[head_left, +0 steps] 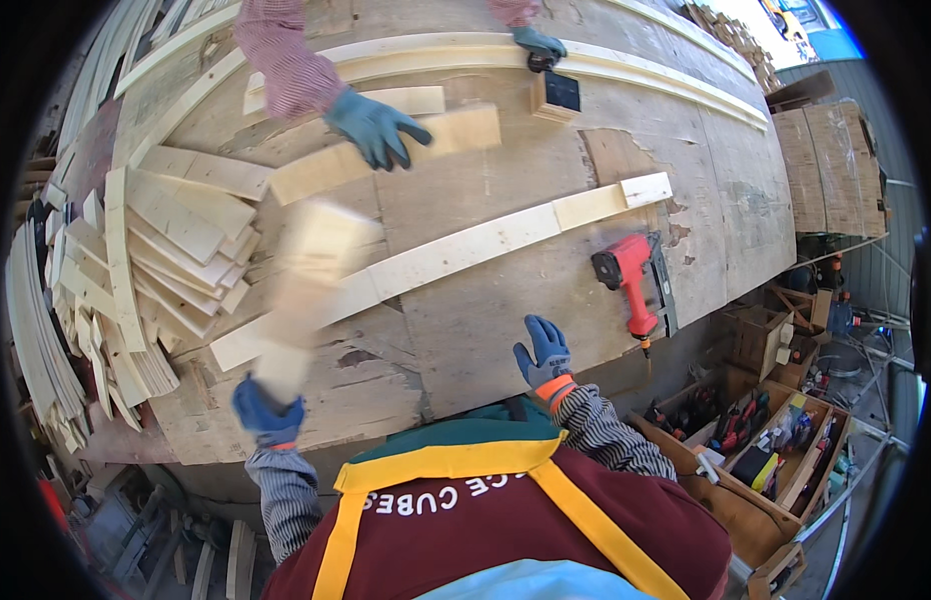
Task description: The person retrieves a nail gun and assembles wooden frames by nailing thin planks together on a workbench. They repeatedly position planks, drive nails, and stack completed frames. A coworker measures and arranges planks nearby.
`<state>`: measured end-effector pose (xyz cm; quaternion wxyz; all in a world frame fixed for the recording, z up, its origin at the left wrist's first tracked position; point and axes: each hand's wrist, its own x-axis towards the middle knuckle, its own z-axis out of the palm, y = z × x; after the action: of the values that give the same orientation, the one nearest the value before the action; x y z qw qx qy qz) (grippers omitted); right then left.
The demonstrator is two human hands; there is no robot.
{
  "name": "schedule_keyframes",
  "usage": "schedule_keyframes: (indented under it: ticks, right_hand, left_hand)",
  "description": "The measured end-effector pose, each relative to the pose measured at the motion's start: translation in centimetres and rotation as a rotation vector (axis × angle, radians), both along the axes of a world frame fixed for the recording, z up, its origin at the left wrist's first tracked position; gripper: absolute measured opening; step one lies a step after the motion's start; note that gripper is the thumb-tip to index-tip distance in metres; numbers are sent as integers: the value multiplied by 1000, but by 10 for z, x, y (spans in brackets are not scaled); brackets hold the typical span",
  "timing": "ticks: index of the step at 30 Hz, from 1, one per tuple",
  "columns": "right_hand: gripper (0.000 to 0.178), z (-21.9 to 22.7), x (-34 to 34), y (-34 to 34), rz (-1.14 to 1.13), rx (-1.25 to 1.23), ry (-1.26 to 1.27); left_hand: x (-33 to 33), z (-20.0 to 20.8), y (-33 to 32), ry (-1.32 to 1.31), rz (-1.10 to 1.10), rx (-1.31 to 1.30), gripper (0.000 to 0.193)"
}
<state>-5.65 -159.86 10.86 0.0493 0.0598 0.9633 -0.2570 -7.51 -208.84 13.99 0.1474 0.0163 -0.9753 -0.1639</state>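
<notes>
My left hand (269,412), in a blue glove, is closed on the near end of a short wooden board (316,255), which is tilted up over the table and smeared by motion. Above the table's near edge, my right hand (546,355) is empty, its gloved fingers apart. A long pale wooden strip (456,243) lies slantwise across the table beyond both hands, with a short block (646,190) at its far right end. To the right of my right hand rests a red nail gun (634,285) with a hose at its handle.
Opposite, a co-worker's gloved hand (376,125) is over a board (456,135); their other hand (538,42) grips a dark tool. Loose boards (186,230) pile up at left. Long battens (406,57) cross the far side. A wooden tool box (776,440) stands low right.
</notes>
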Motion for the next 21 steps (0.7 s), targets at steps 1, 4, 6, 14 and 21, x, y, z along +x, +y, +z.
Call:
schedule_keyframes:
  ticks: [1, 4, 6, 14, 21]
  right_hand:
    - [53, -7, 5, 9, -10, -7, 4]
    - [54, -23, 23, 46, -59, -18, 24]
    - [54, -27, 26, 78, -86, -24, 48]
    - [54, -5, 43, 224, -209, 29, 155]
    - [53, -21, 59, 303, -334, 82, 175]
  left_hand:
    - [-8, 3, 38, -164, -94, -38, 77]
    - [-23, -25, 128, -155, -388, -19, 79]
    - [-45, -23, 189, -297, -499, -8, 80]
    - [-172, -67, 364, -559, -505, -140, 85]
    - [-191, -83, 413, -613, -480, -240, 89]
